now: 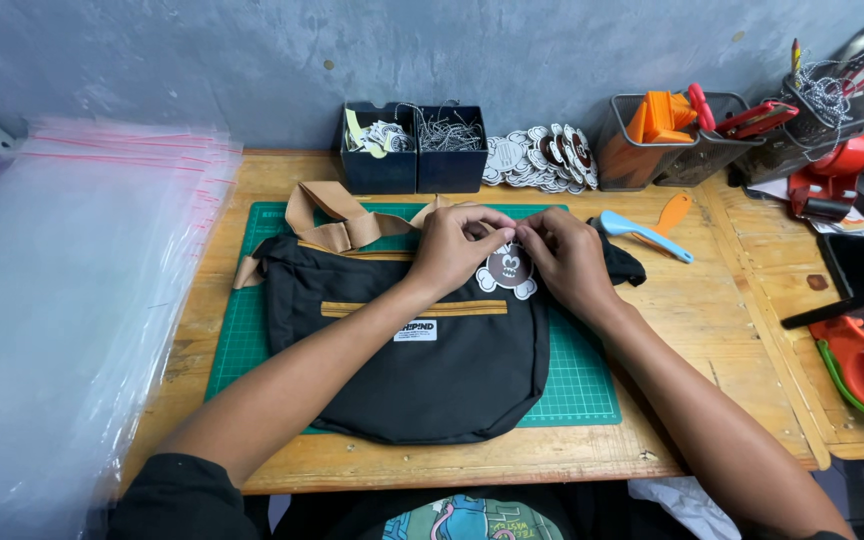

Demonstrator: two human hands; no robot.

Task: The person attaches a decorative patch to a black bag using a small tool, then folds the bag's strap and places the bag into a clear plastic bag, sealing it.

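Right now both hands meet at the far edge of a black bag (422, 350) that lies flat on a green cutting mat (582, 385) in the middle of the wooden tabletop (712, 330). The left hand (452, 248) and the right hand (564, 255) have their fingers pinched closed around the top of a round dark hang tag (509, 270) with a white scalloped border; the tag rests on the bag's upper right part, just beside the zipper line. Whether a string or pin already passes through the bag I cannot tell, because the fingertips cover that spot. I judge that the tagging is in the middle: the tag is placed and held at the bag, but its fixing does not look finished.

The tan strap (337, 218) lies folded at the far left of the bag. Far behind, a dark two-part box (417, 165) holds small tags and thin strings, and a row of similar round tags (542, 158) lies to its right. A pile of clear plastic bags (62, 300) waits at the left, and the black bag is not in one of them.
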